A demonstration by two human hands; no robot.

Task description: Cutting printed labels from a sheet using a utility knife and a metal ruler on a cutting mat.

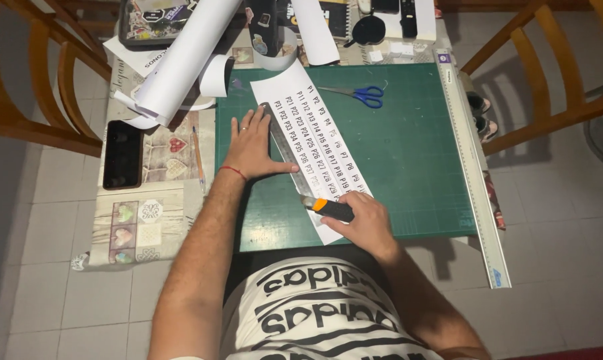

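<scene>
A white paper strip (318, 143) printed with rows of labels lies diagonally on a green cutting mat (408, 147). A metal ruler (281, 143) rests along the strip's left part. My left hand (251, 143) presses flat on the ruler and mat, fingers spread. My right hand (365, 223) grips an orange-and-black utility knife (328, 208), its blade end at the near end of the ruler on the paper.
Blue-handled scissors (361, 95) lie on the mat's far side. A long metal straightedge (471, 167) runs down the right table edge. Rolled white paper (181, 60), a pencil (198, 157) and a black tray (123, 155) sit at left. Wooden chairs (548, 87) flank the table.
</scene>
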